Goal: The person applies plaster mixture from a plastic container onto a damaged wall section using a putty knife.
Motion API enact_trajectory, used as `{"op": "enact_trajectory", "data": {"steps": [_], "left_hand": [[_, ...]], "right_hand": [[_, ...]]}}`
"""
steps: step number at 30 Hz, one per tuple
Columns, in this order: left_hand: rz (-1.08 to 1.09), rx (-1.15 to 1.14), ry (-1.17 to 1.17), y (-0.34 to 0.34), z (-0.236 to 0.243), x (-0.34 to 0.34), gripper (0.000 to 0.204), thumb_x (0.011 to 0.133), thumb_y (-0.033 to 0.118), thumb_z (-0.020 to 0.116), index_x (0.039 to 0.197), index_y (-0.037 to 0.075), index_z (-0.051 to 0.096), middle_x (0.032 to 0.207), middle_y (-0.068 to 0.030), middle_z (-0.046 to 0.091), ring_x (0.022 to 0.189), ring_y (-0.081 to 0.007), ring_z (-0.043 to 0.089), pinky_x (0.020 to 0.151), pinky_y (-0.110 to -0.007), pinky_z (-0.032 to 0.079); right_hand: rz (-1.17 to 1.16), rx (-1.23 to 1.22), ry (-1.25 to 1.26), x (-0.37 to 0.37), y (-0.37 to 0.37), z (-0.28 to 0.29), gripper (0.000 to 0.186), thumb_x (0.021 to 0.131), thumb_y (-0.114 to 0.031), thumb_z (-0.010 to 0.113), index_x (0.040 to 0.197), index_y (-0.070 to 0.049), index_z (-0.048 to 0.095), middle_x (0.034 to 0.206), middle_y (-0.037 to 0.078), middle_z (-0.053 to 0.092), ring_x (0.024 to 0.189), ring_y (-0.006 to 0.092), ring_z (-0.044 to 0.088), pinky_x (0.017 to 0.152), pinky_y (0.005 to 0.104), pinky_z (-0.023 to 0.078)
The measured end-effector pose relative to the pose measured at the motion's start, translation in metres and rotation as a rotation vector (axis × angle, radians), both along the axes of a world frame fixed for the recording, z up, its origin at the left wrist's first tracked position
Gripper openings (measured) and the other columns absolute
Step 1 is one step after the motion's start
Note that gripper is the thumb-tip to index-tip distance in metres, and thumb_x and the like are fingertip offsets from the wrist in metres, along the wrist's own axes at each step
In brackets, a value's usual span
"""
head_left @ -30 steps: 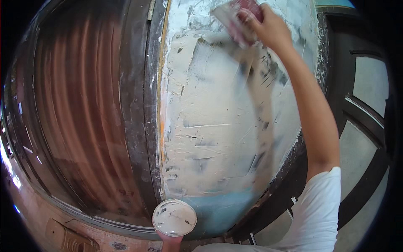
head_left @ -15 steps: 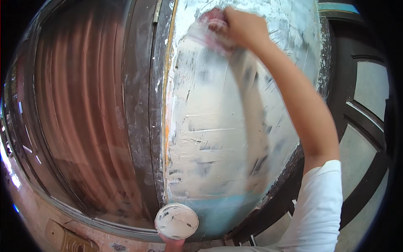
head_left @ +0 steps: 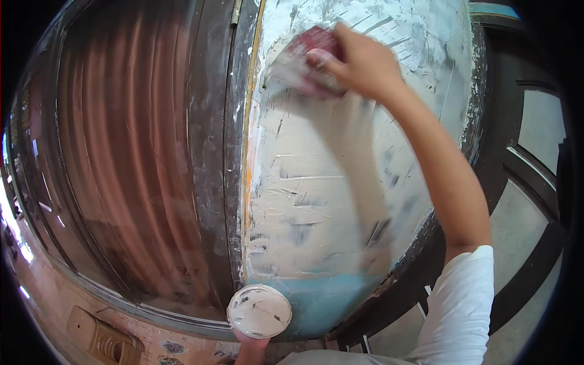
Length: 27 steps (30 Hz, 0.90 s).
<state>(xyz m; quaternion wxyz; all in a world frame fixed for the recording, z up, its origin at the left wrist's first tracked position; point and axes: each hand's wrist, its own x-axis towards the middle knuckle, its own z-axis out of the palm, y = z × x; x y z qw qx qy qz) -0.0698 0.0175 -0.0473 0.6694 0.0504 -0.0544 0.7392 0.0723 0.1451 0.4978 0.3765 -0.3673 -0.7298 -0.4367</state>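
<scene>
Nearest, at the lower edge, a round white-smeared container [head_left: 259, 311] is held up from below by the left hand [head_left: 250, 351], of which little is seen. Beyond it, a panel [head_left: 340, 201] is covered in pale filler, blue at its foot. Farthest up, a red-handled scraper [head_left: 299, 61] is gripped in the right hand [head_left: 359, 61] and pressed against the panel's upper part.

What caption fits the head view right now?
Right hand presses a red-handled putty knife against a filler-coated panel; left hand holds a round putty-smeared lid below.
</scene>
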Motion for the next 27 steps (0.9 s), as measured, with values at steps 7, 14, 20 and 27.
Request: {"op": "enact_trajectory", "data": {"steps": [7,14,20,27], "left_hand": [[-0.015,-0.028,-0.02,0.003,0.003,0.008,0.065,0.092,0.061,0.036,0.132,0.013,0.055,0.136,-0.012,0.055,0.124,-0.0363,0.05,0.105,-0.057,0.039],[0.074,-0.085,0.085,-0.014,0.007,0.003,0.068,0.089,0.063,0.039,0.132,0.013,0.054,0.135,-0.0107,0.055,0.123,-0.0355,0.051,0.103,-0.056,0.04],[0.101,-0.108,0.072,-0.024,0.016,0.011,0.069,0.088,0.063,0.041,0.133,0.013,0.054,0.137,-0.0111,0.054,0.126,-0.0372,0.049,0.106,-0.058,0.037],[0.11,-0.068,0.034,-0.04,0.023,0.038,0.065,0.091,0.059,0.04,0.134,0.013,0.054,0.141,-0.0123,0.051,0.129,-0.0385,0.046,0.107,-0.06,0.034]], "right_hand": [[-0.233,0.06,0.03,-0.005,0.002,0.073,0.052,0.086,-0.056,0.06,0.111,-0.01,0.063,0.092,0.015,0.07,0.085,0.0342,0.068,0.07,0.0426,0.052],[-0.07,0.285,0.259,0.067,-0.008,0.111,0.043,0.087,-0.046,0.06,0.103,-0.006,0.067,0.094,0.02,0.069,0.092,0.0384,0.065,0.079,0.0448,0.052],[0.296,0.002,0.283,0.105,-0.002,-0.011,0.039,0.087,-0.045,0.065,0.097,-0.007,0.06,0.086,0.016,0.068,0.078,0.0363,0.066,0.069,0.0443,0.049],[0.27,-0.363,-0.438,0.087,-0.011,-0.232,0.024,0.084,-0.038,0.064,0.083,-0.015,0.057,0.07,0.004,0.063,0.064,0.0254,0.061,0.061,0.0386,0.044]]}}
